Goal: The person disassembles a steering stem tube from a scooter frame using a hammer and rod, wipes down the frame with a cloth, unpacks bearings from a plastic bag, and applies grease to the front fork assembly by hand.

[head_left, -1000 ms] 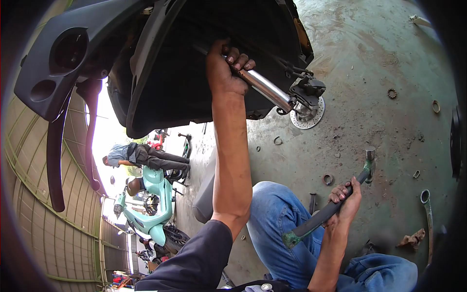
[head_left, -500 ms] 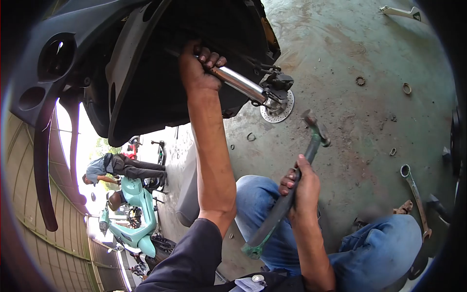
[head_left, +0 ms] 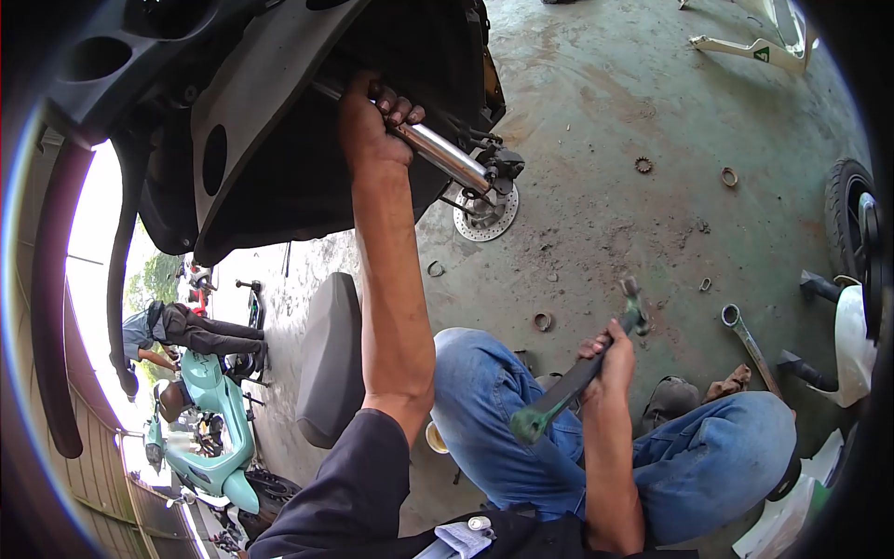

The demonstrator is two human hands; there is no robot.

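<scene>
My left hand (head_left: 374,126) is wrapped round the upper part of a shiny fork tube (head_left: 447,154) under the dark body of a scooter (head_left: 270,140). At the tube's lower end are a brake caliper (head_left: 506,166) and a perforated brake disc (head_left: 486,219). My right hand (head_left: 610,361) grips a hammer (head_left: 573,387) partway along its dark handle. The hammer's metal head points away from me, over the floor, and touches nothing. Its green handle end lies over my bent knee.
A ring spanner (head_left: 750,347), a toothed ring (head_left: 643,165) and several small rings lie on the dirty floor. At right are a tyre (head_left: 846,210) and white panels (head_left: 852,349). A grey seat (head_left: 331,359) stands left; beyond it, a person (head_left: 191,328) bends over a mint scooter (head_left: 219,419).
The hammer in my right hand has moved right and down, away from the disc. My left hand keeps its hold on the tube. The whole view has shifted, showing more floor at right.
</scene>
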